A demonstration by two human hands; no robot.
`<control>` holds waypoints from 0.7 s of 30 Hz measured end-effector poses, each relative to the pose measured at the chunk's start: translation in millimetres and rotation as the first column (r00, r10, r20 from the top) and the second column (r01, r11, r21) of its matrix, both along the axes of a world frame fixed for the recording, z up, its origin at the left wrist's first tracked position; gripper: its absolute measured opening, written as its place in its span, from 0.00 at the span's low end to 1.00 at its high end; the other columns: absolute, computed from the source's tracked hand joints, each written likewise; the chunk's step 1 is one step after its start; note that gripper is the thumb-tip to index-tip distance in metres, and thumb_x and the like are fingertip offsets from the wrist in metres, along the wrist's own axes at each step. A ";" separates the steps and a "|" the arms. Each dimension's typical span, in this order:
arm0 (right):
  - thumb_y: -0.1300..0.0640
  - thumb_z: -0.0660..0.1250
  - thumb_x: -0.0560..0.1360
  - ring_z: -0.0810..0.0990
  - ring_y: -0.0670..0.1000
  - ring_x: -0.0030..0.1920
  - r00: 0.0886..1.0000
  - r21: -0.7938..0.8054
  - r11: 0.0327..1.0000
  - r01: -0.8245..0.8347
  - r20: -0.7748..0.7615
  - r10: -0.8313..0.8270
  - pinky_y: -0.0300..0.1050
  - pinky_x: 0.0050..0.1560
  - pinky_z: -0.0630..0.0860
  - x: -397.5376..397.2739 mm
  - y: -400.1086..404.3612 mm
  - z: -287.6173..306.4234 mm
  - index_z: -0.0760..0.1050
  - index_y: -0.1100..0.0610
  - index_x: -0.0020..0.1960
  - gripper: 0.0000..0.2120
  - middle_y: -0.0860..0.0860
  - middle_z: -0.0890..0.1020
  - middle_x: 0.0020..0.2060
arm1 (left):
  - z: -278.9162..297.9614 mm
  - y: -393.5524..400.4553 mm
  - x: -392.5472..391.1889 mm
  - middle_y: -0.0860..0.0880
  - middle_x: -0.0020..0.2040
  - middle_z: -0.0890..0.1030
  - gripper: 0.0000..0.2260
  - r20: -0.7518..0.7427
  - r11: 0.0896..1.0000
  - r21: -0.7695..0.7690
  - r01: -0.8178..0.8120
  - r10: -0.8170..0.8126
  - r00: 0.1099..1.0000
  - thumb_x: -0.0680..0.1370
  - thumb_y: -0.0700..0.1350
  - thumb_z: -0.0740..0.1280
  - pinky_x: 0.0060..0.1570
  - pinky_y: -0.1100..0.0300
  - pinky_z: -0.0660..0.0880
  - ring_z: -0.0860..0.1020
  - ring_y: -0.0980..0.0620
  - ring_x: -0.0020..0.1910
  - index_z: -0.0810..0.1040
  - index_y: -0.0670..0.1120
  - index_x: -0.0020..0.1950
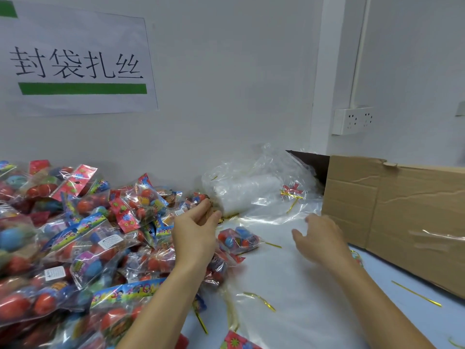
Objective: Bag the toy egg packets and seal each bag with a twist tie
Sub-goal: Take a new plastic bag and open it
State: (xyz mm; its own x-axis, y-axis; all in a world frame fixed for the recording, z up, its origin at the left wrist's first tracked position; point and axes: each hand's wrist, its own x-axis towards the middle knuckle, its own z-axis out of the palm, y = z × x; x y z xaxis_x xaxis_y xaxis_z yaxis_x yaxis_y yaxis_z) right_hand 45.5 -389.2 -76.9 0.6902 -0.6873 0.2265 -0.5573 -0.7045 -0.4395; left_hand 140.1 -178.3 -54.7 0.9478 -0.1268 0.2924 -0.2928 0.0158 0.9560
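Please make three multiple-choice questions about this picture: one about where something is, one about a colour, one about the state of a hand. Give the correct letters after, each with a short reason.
1. Where does the cardboard box stand?
A. at the right side of the table
B. on top of the heap of packets
C. on the floor

2. What colour are the loose twist ties on the table?
A. black
B. gold
C. white

3. What is the right hand doing?
A. gripping the box
B. holding a packet
C. open, holding nothing

Answers:
1. A: the box stands at the right, beside the stack of clear bags, while the heap of toy egg packets is at the left.
2. B: the thin strips on the white table shine gold.
3. C: its fingers are spread above the table and nothing is in them; the left hand reaches toward the heap's edge.
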 end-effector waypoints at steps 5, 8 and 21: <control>0.43 0.73 0.73 0.74 0.61 0.65 0.973 0.029 0.986 0.163 -0.168 -0.156 0.48 0.58 0.73 -6.4 -11.2 -3.2 0.74 0.59 0.62 0.25 0.60 0.77 0.62 | -0.7 -3.3 -5.4 0.56 0.79 0.60 0.27 0.167 0.913 0.403 0.064 -0.142 0.976 0.79 0.43 0.70 0.64 0.77 0.56 0.58 0.58 0.77 0.68 0.53 0.76; 0.52 0.75 0.72 0.78 0.62 0.60 0.976 0.076 0.975 0.209 -0.081 -0.203 0.46 0.49 0.73 -9.0 -12.1 -1.0 0.75 0.57 0.51 0.14 0.59 0.80 0.59 | -4.2 -5.7 -10.0 0.56 0.74 0.69 0.22 0.228 0.880 0.466 0.090 -0.217 0.949 0.78 0.43 0.70 0.53 0.83 0.63 0.68 0.59 0.69 0.73 0.52 0.72; 0.56 0.72 0.73 0.79 0.63 0.55 0.973 0.099 0.970 0.223 0.035 -0.227 0.51 0.49 0.77 -7.0 -16.4 -5.1 0.71 0.57 0.39 0.10 0.61 0.81 0.50 | -25.8 -12.3 -20.4 0.58 0.79 0.60 0.33 -0.007 0.213 0.944 0.252 -0.750 0.661 0.70 0.65 0.73 0.76 0.56 0.47 0.50 0.60 0.79 0.68 0.65 0.73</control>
State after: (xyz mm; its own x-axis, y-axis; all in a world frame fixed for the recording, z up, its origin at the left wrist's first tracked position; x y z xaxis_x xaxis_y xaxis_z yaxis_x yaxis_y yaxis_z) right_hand 38.5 -405.7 -82.0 0.5056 -0.8435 0.1811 -0.6747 -0.5175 -0.5263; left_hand 119.7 -190.6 -80.5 0.3882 -0.9211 -0.0305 -0.8652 -0.3757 0.3321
